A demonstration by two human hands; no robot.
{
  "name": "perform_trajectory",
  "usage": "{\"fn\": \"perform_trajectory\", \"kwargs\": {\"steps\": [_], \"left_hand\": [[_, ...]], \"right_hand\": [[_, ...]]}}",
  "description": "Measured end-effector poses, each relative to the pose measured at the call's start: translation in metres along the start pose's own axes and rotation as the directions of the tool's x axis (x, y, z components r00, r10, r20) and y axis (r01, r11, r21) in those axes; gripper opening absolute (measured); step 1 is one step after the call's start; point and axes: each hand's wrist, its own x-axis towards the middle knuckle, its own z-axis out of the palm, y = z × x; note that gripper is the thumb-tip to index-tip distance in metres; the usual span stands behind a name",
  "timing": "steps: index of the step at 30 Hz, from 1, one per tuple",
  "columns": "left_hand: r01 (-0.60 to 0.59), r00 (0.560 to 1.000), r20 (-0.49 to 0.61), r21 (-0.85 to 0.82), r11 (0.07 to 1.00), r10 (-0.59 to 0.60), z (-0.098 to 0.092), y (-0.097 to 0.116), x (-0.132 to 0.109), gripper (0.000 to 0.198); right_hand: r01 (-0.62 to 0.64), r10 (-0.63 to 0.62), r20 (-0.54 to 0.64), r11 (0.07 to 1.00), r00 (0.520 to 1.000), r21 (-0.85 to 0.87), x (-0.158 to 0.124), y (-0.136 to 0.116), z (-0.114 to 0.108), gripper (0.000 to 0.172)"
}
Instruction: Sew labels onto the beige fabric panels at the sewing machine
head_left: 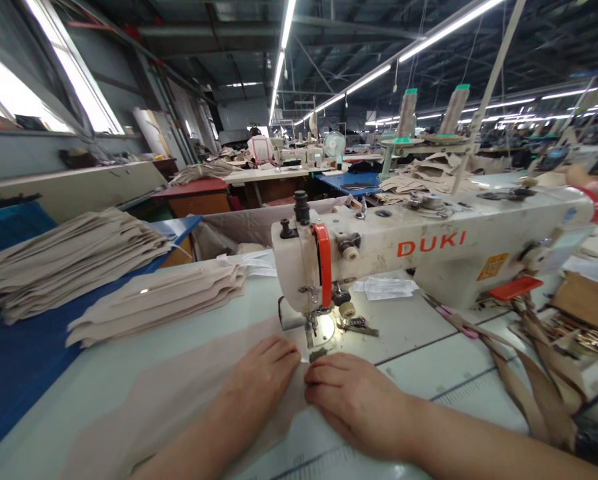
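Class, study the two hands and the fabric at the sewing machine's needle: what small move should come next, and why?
Probably slide the beige fabric slightly forward: both hands, left hand and right hand, lie flat on it, its edge just short of the presser foot.

One camera sits on my head, looking forward and down over my surface point(129, 373). It is close to my left hand point(259, 387) and right hand point(353, 400) at the bottom edge, and near the sewing machine point(429, 253) just beyond them. Higher in the frame it faces along the factory hall, with its ceiling lights point(283, 40) far off.
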Motion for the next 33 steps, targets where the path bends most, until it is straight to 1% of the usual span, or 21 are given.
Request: {"fn": "perform_trajectory", "kwargs": {"steps": [3,6,12,16,22,26,28,31,33], "left_hand": [[-0.022,0.999,-0.048,0.013,1.000,0.023,0.002,-0.001,0.000,0.032],[-0.033,0.997,-0.069,0.020,0.999,0.035,0.003,-0.002,-0.001,0.032],[-0.064,0.997,-0.046,0.037,0.997,0.066,0.008,-0.006,-0.005,0.028],[-0.040,0.999,-0.013,0.050,0.998,0.040,0.011,-0.006,-0.007,0.029],[-0.014,0.999,0.043,0.062,0.998,0.012,0.012,-0.004,-0.008,0.030],[0.000,0.996,0.085,0.093,0.996,-0.008,0.011,-0.002,-0.008,0.032],[0.001,0.993,0.114,0.100,0.995,-0.013,0.010,-0.001,-0.008,0.033],[-0.011,0.989,0.148,0.114,0.993,-0.006,0.007,0.002,-0.008,0.033],[-0.025,0.991,0.137,0.125,0.992,0.008,0.004,0.003,-0.010,0.034]], "right_hand": [[-0.010,0.010,0.018,1.000,1.000,-0.002,0.001,0.000,-0.001,0.020],[-0.012,0.012,0.026,1.000,1.000,0.000,0.001,-0.001,-0.002,0.019],[-0.019,0.019,0.032,1.000,0.999,-0.010,0.002,-0.003,-0.003,0.019],[-0.023,0.023,0.033,1.000,0.999,-0.006,0.002,-0.004,-0.003,0.019],[-0.026,0.027,-0.038,0.999,0.999,0.026,0.001,0.000,-0.001,0.020],[-0.153,0.151,-0.109,0.988,0.982,-0.013,0.006,0.011,-0.001,0.019],[-0.192,0.186,-0.092,0.980,0.978,-0.057,0.010,0.014,-0.001,0.014],[-0.191,0.190,-0.020,0.974,0.982,-0.121,0.015,0.015,-0.001,0.012],[-0.182,0.187,0.014,0.971,0.982,-0.158,0.016,0.014,-0.001,0.012]]}}
